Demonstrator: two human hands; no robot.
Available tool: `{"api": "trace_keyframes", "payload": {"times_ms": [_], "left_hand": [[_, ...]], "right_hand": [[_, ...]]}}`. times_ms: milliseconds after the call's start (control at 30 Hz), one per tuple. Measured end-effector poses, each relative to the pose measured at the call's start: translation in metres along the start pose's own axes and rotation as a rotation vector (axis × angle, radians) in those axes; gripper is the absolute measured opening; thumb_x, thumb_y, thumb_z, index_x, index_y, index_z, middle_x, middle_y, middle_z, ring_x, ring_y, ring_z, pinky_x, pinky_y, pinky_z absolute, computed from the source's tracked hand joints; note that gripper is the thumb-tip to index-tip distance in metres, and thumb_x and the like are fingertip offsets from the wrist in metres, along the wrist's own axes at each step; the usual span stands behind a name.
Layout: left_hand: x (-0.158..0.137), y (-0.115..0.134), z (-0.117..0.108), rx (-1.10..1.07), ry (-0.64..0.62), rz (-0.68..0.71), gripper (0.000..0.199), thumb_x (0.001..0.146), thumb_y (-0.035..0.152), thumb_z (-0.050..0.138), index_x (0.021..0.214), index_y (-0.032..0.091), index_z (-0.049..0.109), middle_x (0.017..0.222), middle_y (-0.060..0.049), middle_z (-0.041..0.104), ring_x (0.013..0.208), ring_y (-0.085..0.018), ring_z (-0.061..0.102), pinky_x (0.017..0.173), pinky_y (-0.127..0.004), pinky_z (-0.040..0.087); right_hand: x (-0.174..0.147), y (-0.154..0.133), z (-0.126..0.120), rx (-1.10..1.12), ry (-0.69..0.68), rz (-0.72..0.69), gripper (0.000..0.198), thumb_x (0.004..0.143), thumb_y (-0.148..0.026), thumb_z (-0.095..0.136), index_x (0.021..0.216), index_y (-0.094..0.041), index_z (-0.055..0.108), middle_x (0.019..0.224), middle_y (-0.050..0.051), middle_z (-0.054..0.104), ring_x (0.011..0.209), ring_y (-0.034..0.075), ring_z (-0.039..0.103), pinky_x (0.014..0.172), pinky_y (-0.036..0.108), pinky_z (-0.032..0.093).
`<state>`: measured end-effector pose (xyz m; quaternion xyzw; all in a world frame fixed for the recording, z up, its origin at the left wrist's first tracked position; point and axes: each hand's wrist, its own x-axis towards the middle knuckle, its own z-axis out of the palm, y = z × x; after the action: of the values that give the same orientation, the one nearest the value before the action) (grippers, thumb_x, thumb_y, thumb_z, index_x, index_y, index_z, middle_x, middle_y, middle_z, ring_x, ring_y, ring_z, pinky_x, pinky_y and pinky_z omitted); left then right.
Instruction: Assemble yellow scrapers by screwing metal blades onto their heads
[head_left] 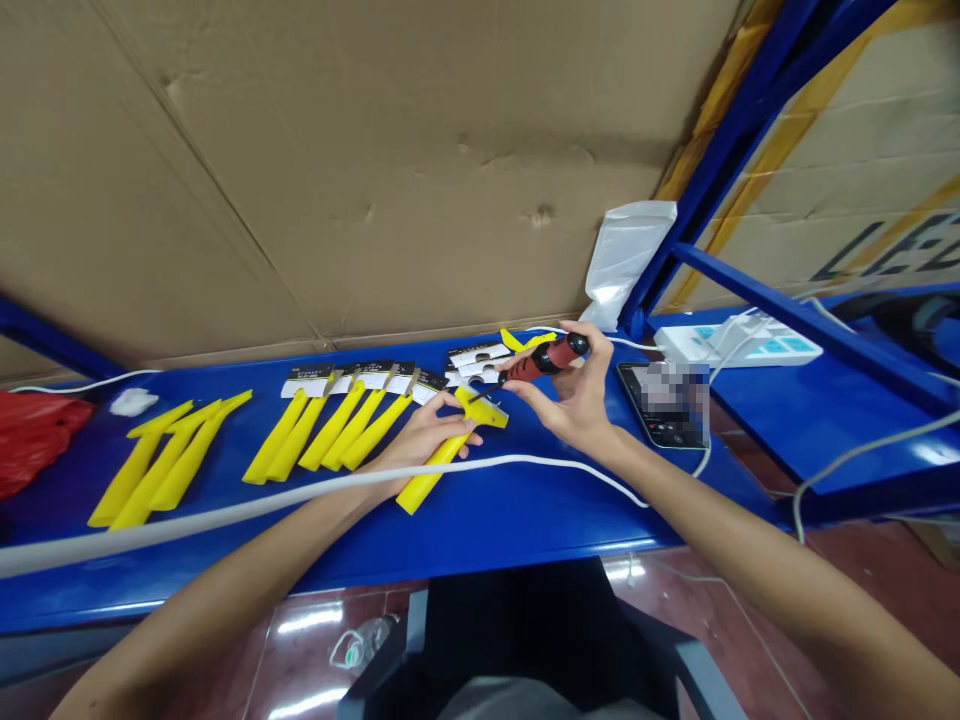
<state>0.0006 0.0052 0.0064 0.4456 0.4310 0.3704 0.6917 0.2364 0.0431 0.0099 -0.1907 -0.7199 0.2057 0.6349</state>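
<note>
In my left hand point(435, 432) is a yellow plastic scraper point(427, 487), its handle slanting down to the left and its wide head turned up to the right. My right hand point(581, 400) is wrapped round a red and black screwdriver point(541, 360). The screwdriver's thin shaft points left and down, its tip at the scraper's head; I cannot tell whether it sits in a screw. Behind my hands lie black and white cards point(480, 362) and another yellow piece point(527, 341).
Left on the blue shelf point(337, 545) lie yellow scrapers with cards point(330, 425) and others without point(169, 460), beside a red plastic bag point(41, 435). A phone point(666, 405) and white power strip point(739, 340) are right. A white cable point(517, 461) crosses the front.
</note>
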Motion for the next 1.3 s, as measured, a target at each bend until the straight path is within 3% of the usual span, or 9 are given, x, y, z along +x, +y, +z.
{"api": "trace_keyframes", "payload": {"times_ms": [100,267,467,633,733,833,967,1167,1300], "left_hand": [[0.002,-0.001,0.0,-0.005,0.001,-0.001,0.056,0.078,0.035,0.1,0.107,0.022,0.053,0.091,-0.004,0.077,0.082,-0.019,0.077,0.065,-0.025,0.054],[0.007,-0.006,-0.003,-0.005,0.007,0.014,0.061,0.074,0.036,0.102,0.108,0.021,0.053,0.085,-0.007,0.08,0.072,-0.02,0.076,0.063,-0.026,0.053],[0.008,-0.006,-0.005,0.004,-0.007,0.013,0.059,0.077,0.036,0.1,0.108,0.022,0.053,0.086,-0.008,0.08,0.067,-0.018,0.075,0.063,-0.027,0.054],[0.01,-0.007,-0.004,0.026,-0.036,0.063,0.056,0.081,0.036,0.098,0.109,0.022,0.052,0.089,-0.006,0.08,0.071,-0.018,0.075,0.064,-0.026,0.055],[0.012,-0.005,0.0,0.051,-0.051,0.103,0.054,0.084,0.036,0.096,0.112,0.022,0.052,0.09,-0.006,0.079,0.072,-0.018,0.076,0.065,-0.026,0.056],[0.011,0.005,0.006,0.04,-0.017,0.186,0.053,0.084,0.035,0.096,0.11,0.022,0.052,0.093,-0.006,0.079,0.077,-0.019,0.077,0.063,-0.026,0.056],[0.008,0.033,0.017,-0.089,0.068,0.345,0.057,0.08,0.03,0.099,0.108,0.023,0.05,0.101,-0.004,0.076,0.081,-0.017,0.076,0.058,-0.022,0.053],[0.008,0.075,0.038,-0.21,0.074,0.518,0.052,0.08,0.025,0.097,0.108,0.024,0.053,0.105,0.0,0.071,0.083,-0.015,0.075,0.058,-0.021,0.054],[0.016,0.08,0.053,-0.245,0.052,0.537,0.053,0.079,0.024,0.098,0.109,0.025,0.054,0.105,0.0,0.071,0.085,-0.016,0.077,0.061,-0.022,0.055]], "right_hand": [[-0.004,0.002,-0.001,-0.033,0.044,0.038,0.081,0.091,-0.047,0.092,0.151,-0.04,0.037,0.14,0.01,0.063,0.102,0.028,0.083,0.095,0.052,0.072],[-0.013,0.01,-0.005,-0.225,0.135,0.066,0.097,0.072,-0.052,0.104,0.149,-0.036,0.046,0.142,0.013,0.062,0.133,0.039,0.07,0.108,0.06,0.065],[-0.013,0.011,-0.006,-0.212,0.176,0.106,0.095,0.069,-0.054,0.105,0.145,-0.035,0.051,0.141,0.012,0.062,0.135,0.04,0.067,0.113,0.061,0.06],[0.0,0.005,-0.008,-0.024,0.222,0.236,0.091,0.072,-0.056,0.102,0.142,-0.036,0.048,0.144,0.011,0.055,0.106,0.03,0.077,0.096,0.053,0.068],[0.009,0.0,-0.012,0.071,0.275,0.323,0.091,0.07,-0.055,0.103,0.138,-0.036,0.046,0.128,0.008,0.06,0.088,0.025,0.076,0.089,0.049,0.069],[0.017,-0.001,-0.02,0.158,0.386,0.419,0.085,0.073,-0.05,0.102,0.136,-0.036,0.045,0.1,0.001,0.063,0.083,0.024,0.075,0.088,0.047,0.067],[0.025,0.005,-0.031,0.349,0.511,0.55,0.061,0.08,-0.05,0.098,0.118,-0.032,0.054,0.092,-0.003,0.064,0.085,0.019,0.071,0.085,0.037,0.063],[0.023,0.011,-0.029,0.678,0.274,0.929,0.058,0.069,-0.056,0.103,0.089,-0.023,0.06,0.078,-0.004,0.063,0.068,0.012,0.061,0.068,0.028,0.058],[0.015,0.001,-0.016,0.767,0.105,1.019,0.058,0.069,-0.051,0.104,0.085,-0.022,0.056,0.07,-0.008,0.056,0.051,0.006,0.043,0.058,0.028,0.053]]}}
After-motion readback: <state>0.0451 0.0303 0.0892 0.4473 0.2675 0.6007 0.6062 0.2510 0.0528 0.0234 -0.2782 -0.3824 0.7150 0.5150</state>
